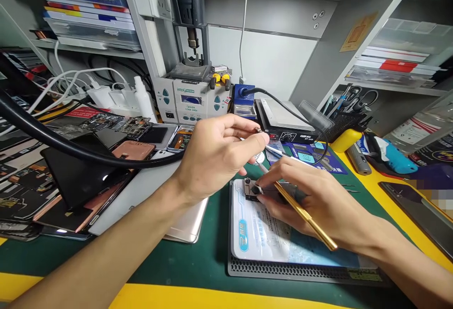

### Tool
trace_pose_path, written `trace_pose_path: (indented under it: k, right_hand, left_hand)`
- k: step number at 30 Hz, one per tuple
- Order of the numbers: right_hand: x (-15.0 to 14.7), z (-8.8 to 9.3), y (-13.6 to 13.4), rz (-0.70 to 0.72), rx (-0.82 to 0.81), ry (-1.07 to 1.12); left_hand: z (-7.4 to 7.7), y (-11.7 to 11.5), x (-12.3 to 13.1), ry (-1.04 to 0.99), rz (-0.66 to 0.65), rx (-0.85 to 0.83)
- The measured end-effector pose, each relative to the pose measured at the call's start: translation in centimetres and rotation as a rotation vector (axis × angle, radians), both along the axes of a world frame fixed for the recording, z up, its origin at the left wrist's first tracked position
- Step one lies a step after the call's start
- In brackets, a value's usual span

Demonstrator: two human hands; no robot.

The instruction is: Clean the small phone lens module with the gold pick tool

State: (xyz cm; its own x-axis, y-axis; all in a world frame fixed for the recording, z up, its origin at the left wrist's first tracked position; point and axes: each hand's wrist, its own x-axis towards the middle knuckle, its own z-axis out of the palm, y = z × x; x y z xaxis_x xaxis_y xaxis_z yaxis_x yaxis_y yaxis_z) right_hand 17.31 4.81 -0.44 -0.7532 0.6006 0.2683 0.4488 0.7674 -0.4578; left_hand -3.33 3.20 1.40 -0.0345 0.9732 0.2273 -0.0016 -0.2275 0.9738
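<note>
My left hand (226, 151) is closed in a pinch, with a small dark metallic part (259, 130) between thumb and forefinger. The part is too small to name. In my right hand (304, 191) a slim gold-handled tool (304, 217) lies across the fingers, its tip partly hidden. The thumb and forefinger of that hand also touch a small camera module (253, 189) with dark round lenses. It rests on the upper left of a white and blue printed pad (262, 240), which lies on a grey perforated plate (255, 271).
Phone parts and a silver phone back (189, 221) lie on the left, under a thick black hose (116, 158). A hot air station (194, 104) and a heating plate (286, 120) stand behind. On the right are a yellow bottle (347, 139) and a dark phone (417, 217).
</note>
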Motion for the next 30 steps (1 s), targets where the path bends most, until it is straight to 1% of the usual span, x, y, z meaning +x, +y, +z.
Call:
trace_pose_path:
  k: [4,8,13,17,20,23,27,30]
  right_hand:
    - [0.2,0.0,-0.1,0.010,-0.028,0.013]
    - [0.4,-0.2,-0.5,-0.039,-0.140,0.100]
    - [0.9,0.2,-0.3,-0.163,-0.395,0.291]
    - [1.7,1.3,0.8,-0.256,-0.663,0.545]
    - [1.9,1.9,1.4,-0.236,-0.894,0.681]
    - [2.0,2.0,1.5,-0.185,-1.083,0.742]
    - [2.1,1.9,1.5,-0.134,-1.244,0.783]
    - [2.4,1.7,1.6,-0.105,-1.326,0.802]
  left_hand:
    - [0.0,0.1,0.0,-0.009,-0.005,0.009]
    - [0.0,0.3,0.1,-0.016,-0.003,0.004]
    - [0.2,0.1,-0.3,-0.043,-0.010,0.008]
    - [0.4,0.0,-0.7,-0.097,-0.042,0.004]
    - [0.4,-0.1,-0.6,-0.121,-0.069,0.004]
    - [0.3,-0.3,-0.3,-0.115,-0.097,0.008]
    - [0.3,-0.7,-0.1,-0.078,-0.164,0.013]
    - [0.5,-1.0,-0.3,0.001,-0.246,0.010]
